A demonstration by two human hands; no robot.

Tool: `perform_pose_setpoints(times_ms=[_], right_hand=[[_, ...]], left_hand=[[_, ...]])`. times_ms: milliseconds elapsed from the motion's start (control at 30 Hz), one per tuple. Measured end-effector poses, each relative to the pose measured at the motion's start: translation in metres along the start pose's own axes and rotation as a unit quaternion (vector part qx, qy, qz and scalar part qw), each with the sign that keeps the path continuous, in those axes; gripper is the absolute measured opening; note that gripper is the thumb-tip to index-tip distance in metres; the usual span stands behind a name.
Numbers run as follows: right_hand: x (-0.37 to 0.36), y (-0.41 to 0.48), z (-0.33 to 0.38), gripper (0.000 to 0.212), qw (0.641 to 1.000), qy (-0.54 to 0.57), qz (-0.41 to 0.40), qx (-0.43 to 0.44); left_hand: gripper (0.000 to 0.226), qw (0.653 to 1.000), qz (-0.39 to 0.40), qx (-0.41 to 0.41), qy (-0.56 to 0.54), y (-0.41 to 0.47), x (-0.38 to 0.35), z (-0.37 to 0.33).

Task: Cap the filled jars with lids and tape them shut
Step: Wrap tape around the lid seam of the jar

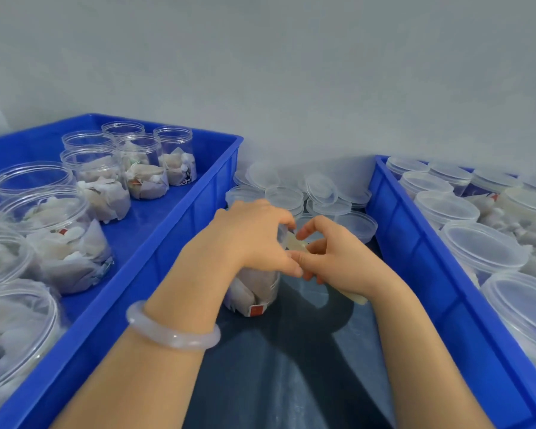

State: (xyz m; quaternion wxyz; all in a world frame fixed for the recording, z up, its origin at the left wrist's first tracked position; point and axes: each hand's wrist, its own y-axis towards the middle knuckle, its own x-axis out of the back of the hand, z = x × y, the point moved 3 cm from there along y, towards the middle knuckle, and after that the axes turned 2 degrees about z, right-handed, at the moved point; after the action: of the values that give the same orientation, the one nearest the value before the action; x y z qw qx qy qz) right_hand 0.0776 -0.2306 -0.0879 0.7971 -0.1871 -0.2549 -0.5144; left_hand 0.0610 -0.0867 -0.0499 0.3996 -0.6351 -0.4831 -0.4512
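One filled jar [254,292] in play, yeah? Where is it exactly? ~tapefan

Right under the left hand [254,233], standing upright on the dark bench [291,382]. That hand is curled over the jar's top and gripping it, so whatever's under the palm is hidden and I can't tell you about a lid there. ~binwatcher

And the right hand [331,258]? ~tapefan

Just beside the left one, fingertips about touching. It's pinching a pale strip of tape [296,244] that runs from the jar's top toward it, with a loose end poking out below the wrist. Pale bracelet [174,332] on the left wrist too. ~binwatcher

What's around them? ~tapefan

Loose lids [322,193] piled just beyond both hands. A blue crate [167,243] sits outside the left hand, holding open jars [96,181] stuffed with pale sachets [106,196]. A second blue crate [415,258] sits outside the right hand, full of capped jars [483,249]. ~binwatcher
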Motion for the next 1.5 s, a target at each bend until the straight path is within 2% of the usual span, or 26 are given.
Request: perform_pose_setpoints(times_ms=[133, 233, 400, 467, 533, 633, 867, 1000, 1167, 1267, 1400, 1500], right_hand=[[-0.001, -0.005, -0.002, 0.039, 0.999, 0.020, -0.034, 0.019], [-0.002, -0.010, -0.002, 0.037, 0.998, 0.038, -0.028, 0.036], [-0.014, -0.012, -0.006, 0.022, 0.991, 0.041, -0.076, 0.099], [-0.017, -0.014, -0.005, 0.019, 0.990, 0.026, -0.098, 0.098], [-0.018, -0.018, -0.004, 0.020, 0.988, 0.025, -0.114, 0.097], [-0.019, -0.023, -0.005, 0.022, 0.987, 0.021, -0.128, 0.100], [-0.023, -0.024, -0.007, 0.033, 0.976, 0.013, -0.181, 0.120], [-0.024, -0.025, -0.007, 0.037, 0.968, 0.002, -0.209, 0.142], [-0.028, -0.027, -0.008, 0.039, 0.961, -0.013, -0.232, 0.152], [-0.030, -0.029, -0.008, 0.031, 0.957, -0.027, -0.244, 0.155], [-0.032, -0.032, -0.008, 0.007, 0.939, -0.052, -0.291, 0.174], [-0.034, -0.035, -0.006, 0.008, 0.931, -0.067, -0.309, 0.185]], left_hand=[[0.066, 0.996, 0.015, -0.057, -0.061, -0.001, 0.002, 0.005], [0.059, 0.995, 0.012, -0.083, -0.059, -0.003, 0.001, 0.008], [0.053, 0.993, -0.052, -0.088, -0.052, -0.005, -0.002, 0.005], [0.056, 0.992, -0.080, -0.094, -0.035, -0.007, -0.005, 0.006], [0.061, 0.991, -0.089, -0.093, -0.021, -0.007, -0.008, 0.007], [0.065, 0.994, -0.063, -0.087, 0.010, -0.007, -0.013, 0.010], [0.053, 0.996, -0.039, -0.066, 0.037, -0.007, -0.015, 0.004], [0.047, 0.995, -0.075, -0.052, 0.044, -0.009, -0.019, -0.003], [0.045, 0.987, -0.134, -0.077, 0.054, -0.013, -0.019, 0.001], [0.040, 0.985, -0.146, -0.084, 0.029, -0.014, -0.019, 0.001], [0.037, 0.983, -0.164, -0.074, -0.017, -0.013, -0.018, -0.003], [0.034, 0.981, -0.179, -0.065, -0.046, -0.010, -0.017, -0.007]])
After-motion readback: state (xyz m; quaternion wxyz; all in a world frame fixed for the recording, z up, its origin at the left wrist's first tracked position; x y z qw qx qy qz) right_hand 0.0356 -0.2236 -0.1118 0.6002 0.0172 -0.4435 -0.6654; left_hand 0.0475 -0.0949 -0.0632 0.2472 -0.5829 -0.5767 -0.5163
